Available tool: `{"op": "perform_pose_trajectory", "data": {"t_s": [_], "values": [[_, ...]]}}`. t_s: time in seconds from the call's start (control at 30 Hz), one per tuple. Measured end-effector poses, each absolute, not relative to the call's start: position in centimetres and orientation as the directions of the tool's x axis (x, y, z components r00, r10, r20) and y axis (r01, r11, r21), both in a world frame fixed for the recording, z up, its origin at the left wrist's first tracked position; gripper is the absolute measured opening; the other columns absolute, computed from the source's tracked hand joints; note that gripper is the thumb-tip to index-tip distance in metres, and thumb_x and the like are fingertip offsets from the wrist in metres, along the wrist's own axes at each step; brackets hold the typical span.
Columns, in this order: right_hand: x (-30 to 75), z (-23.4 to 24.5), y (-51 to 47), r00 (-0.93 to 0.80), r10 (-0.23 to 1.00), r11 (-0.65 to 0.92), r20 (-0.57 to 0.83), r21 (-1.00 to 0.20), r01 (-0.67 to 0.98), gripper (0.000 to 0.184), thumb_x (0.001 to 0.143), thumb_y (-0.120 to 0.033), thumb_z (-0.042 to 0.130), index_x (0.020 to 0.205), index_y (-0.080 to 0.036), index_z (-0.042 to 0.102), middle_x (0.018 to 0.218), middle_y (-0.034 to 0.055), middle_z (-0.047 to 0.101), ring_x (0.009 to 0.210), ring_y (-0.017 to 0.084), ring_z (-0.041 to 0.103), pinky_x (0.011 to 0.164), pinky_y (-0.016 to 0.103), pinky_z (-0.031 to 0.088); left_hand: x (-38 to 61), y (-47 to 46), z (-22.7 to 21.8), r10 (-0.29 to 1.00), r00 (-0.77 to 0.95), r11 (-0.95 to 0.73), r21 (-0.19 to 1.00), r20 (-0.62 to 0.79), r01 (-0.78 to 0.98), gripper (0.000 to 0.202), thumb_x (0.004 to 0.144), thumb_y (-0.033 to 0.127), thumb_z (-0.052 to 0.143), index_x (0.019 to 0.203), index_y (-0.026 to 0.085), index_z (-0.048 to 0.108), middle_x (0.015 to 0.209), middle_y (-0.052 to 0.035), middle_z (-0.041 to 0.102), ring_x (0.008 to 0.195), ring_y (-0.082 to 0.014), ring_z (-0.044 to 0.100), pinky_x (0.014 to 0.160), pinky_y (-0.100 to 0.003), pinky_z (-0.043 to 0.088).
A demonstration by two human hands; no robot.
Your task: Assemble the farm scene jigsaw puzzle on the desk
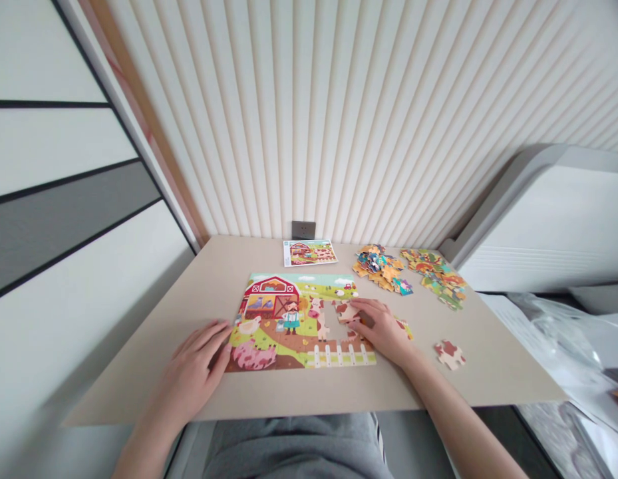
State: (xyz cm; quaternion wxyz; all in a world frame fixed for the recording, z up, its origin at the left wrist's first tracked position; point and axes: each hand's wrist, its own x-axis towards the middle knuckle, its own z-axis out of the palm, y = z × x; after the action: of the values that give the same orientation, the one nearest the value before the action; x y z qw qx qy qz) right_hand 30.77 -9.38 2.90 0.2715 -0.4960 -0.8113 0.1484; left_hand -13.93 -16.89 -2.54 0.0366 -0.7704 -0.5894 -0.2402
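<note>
A farm jigsaw puzzle (289,313) with a red barn, a farmer, a cow and a pink pig lies on the beige table (269,389). My left hand (196,362) rests flat beside the puzzle's lower left corner, fingers stretched out and touching its edge. My right hand (381,329) lies over the puzzle's right side, its fingertips pressing a brown-and-white cow piece (344,310) at a gap in the picture. Another brown-and-white piece (450,354) lies loose on the table to the right of that hand.
A small reference picture card (309,253) lies at the table's back edge below a wall socket (303,229). Two heaps of loose pieces (381,267) (441,276) sit at the back right. A white appliance (553,226) stands to the right.
</note>
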Motion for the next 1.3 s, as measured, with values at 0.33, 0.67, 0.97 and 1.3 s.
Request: {"op": "perform_pose_trajectory", "data": {"t_s": [0.33,0.67,0.97,1.3], "values": [[28.2,2.7,-8.3,-0.460,0.832,0.555,0.312,-0.471,0.685,0.035,0.093,-0.041,0.073,0.126,-0.030,0.072,0.134,0.0069,0.069,0.124,0.029,0.063,0.111,0.050,0.045,-13.8,-17.0,-2.5,0.888,0.187,-0.307,0.240,0.421,0.921,0.043,0.101,0.042,0.050,0.140,0.024,0.062,0.145,-0.0081,0.062,0.136,-0.0293,0.056,0.117,-0.047,0.045],[29.8,2.4,-9.2,-0.382,0.867,0.493,0.322,-0.431,0.756,0.036,0.095,-0.044,0.068,0.130,-0.033,0.069,0.131,0.0068,0.068,0.124,0.030,0.061,0.109,0.050,0.045,-13.6,-17.1,-2.2,0.894,0.184,-0.293,0.223,0.410,0.930,0.043,0.102,0.042,0.049,0.139,0.024,0.061,0.146,-0.0089,0.061,0.137,-0.0303,0.055,0.117,-0.049,0.045],[31.7,1.9,-8.5,-0.316,0.912,0.406,0.263,-0.459,0.790,0.037,0.096,-0.050,0.065,0.128,-0.034,0.071,0.134,0.0066,0.066,0.126,0.030,0.060,0.109,0.050,0.045,-13.6,-17.1,-2.1,0.878,0.191,-0.312,0.221,0.438,0.924,0.044,0.101,0.042,0.049,0.139,0.025,0.063,0.143,-0.0088,0.064,0.133,-0.0293,0.059,0.116,-0.047,0.047],[31.8,2.4,-9.0,-0.351,0.883,0.456,0.310,-0.399,0.796,0.040,0.098,-0.049,0.062,0.135,-0.034,0.066,0.134,0.0068,0.068,0.126,0.029,0.060,0.109,0.050,0.042,-13.8,-17.0,-2.2,0.895,0.196,-0.305,0.229,0.400,0.925,0.043,0.102,0.041,0.049,0.139,0.024,0.061,0.146,-0.0086,0.061,0.137,-0.0300,0.055,0.117,-0.050,0.044]]}}
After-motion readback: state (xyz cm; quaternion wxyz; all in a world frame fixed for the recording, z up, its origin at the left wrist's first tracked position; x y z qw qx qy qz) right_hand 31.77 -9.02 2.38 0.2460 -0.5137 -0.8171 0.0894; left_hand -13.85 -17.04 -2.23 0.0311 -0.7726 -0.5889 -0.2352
